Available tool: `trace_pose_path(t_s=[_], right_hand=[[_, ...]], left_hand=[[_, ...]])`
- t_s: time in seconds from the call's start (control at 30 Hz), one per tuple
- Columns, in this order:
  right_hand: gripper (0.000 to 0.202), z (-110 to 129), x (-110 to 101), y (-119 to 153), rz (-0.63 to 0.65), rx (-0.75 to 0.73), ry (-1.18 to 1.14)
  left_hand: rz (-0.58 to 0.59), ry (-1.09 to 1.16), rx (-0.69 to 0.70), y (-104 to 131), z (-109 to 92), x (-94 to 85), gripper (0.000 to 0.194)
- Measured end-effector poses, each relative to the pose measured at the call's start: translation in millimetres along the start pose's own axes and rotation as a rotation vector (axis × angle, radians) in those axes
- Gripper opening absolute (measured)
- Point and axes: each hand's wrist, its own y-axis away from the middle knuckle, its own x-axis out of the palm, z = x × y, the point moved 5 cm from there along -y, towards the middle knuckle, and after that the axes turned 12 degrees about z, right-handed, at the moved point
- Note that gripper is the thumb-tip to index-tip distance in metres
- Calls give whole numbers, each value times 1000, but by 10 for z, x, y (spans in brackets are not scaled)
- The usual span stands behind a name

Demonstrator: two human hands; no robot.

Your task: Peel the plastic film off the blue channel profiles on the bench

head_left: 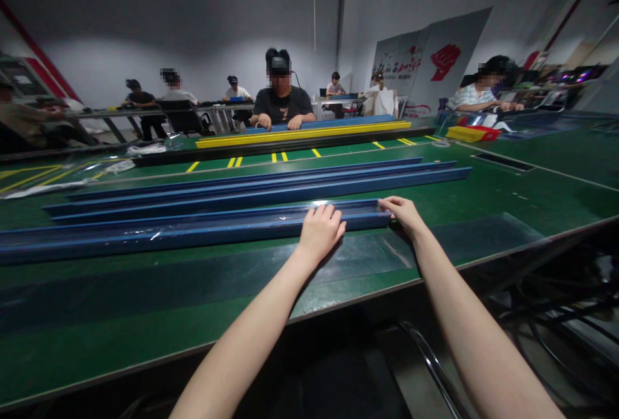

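A long blue channel lies across the green table, with shiny clear film inside it. My left hand rests over the channel near its right end, fingers bent over the near wall and gripping it. At that right end, my right hand pinches the tip, thumb and forefinger together; whether it holds the film or the channel edge is too small to tell. Just beyond lie more blue channels. A flat clear strip stretches along the table in front of the near channel, under my wrists.
Farther back on the green table are a yellow bar, a black bar and a yellow-and-red tray. A person sits opposite, hands on another blue piece. Several other people sit around the room.
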Motion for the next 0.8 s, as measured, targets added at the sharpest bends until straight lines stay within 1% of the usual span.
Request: trace_pose_path(t_s=[0.47,0.8], right_hand=[[36,33,8,22,18,-7,-28],[37,32,6,20,12,9,7]], left_hand=[[-1,-15,-20,-7,12,20,21],[-4,0,-22,-15,23,51,21]])
